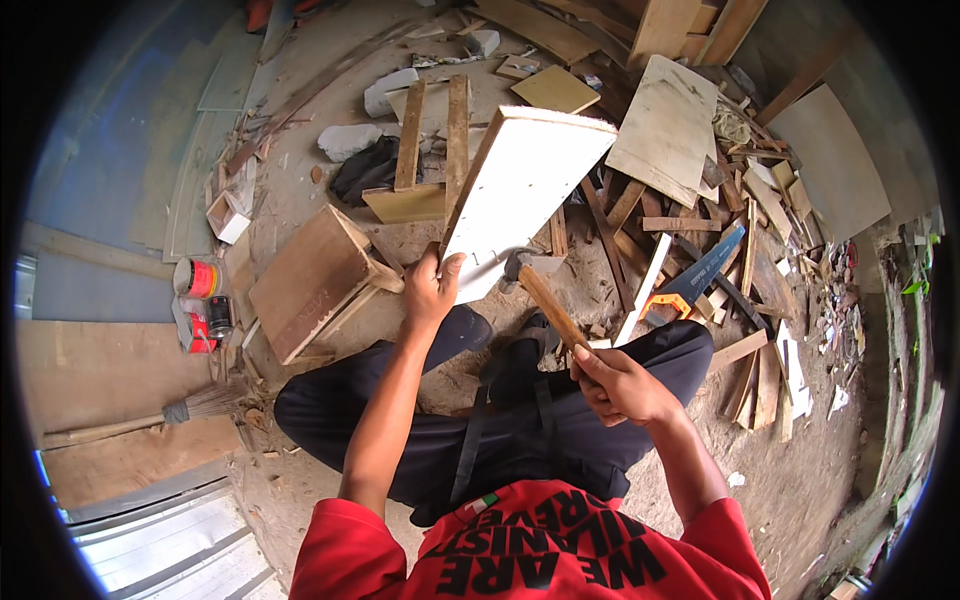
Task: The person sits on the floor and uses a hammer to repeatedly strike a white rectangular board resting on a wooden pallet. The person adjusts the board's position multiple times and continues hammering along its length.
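My left hand (432, 285) is closed on the near left edge of a white-faced wooden board (530, 180), which stands tilted in front of me. My right hand (622, 383) is wrapped round the handle of a hammer (556, 312). Its dark head lies against or just in front of the board's lower part; I cannot tell whether they touch. Small dark marks, perhaps nails, dot the white face near my left hand. Beyond the board, wooden strips (408, 140) stick up from a yellowish piece of wood (405, 203).
A brown wooden box-like piece (310, 280) sits to the left. Blue handsaw (710, 265) and heaped scrap wood (770, 200) lie on the right. Tins (198, 278) and a broom (205, 400) are at the far left. Pale blocks (348, 142) rest beyond.
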The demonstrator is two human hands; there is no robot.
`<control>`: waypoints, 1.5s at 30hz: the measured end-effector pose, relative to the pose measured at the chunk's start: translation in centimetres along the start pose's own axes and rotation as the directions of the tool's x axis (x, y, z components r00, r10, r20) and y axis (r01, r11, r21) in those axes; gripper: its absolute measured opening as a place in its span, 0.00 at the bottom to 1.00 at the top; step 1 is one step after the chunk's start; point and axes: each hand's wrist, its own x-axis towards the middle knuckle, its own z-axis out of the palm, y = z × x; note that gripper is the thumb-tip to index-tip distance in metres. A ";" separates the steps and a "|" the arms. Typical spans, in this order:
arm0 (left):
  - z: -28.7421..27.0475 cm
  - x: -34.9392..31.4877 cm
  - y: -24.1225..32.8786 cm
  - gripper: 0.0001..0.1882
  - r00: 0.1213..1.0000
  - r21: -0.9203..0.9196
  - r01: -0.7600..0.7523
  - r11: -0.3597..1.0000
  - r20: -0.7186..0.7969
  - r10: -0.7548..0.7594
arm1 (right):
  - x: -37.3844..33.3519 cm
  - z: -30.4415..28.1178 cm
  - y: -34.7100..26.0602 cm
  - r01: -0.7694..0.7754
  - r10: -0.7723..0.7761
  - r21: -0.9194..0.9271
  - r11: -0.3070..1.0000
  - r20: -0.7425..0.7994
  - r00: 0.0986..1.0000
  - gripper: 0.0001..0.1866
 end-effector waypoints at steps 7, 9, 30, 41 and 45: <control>3.2 1.8 1.8 0.20 0.934 -0.092 0.275 0.957 -0.210 -0.289 | 7.0 3.4 5.4 0.265 -0.257 0.131 0.955 -0.075 0.963 0.22; 3.2 1.2 -0.2 0.22 0.896 -0.095 0.303 0.948 -0.310 -0.317 | 7.3 3.9 5.5 0.283 -0.268 0.183 0.942 -0.104 0.958 0.21; -6.4 1.9 -15.6 0.20 0.901 0.708 -0.427 0.563 0.384 0.200 | 8.2 1.9 10.9 0.231 -0.198 0.145 0.962 -0.215 0.956 0.19; -3.1 -3.0 -10.0 0.21 0.977 0.486 -0.151 0.860 0.206 0.055 | 10.2 1.9 10.1 0.225 -0.229 -0.045 0.973 -0.135 0.964 0.21; 1.2 -1.5 -1.4 0.13 0.989 0.068 0.083 0.994 0.117 -0.091 | 13.3 1.6 11.6 0.300 -0.437 -0.471 0.829 -0.213 0.874 0.26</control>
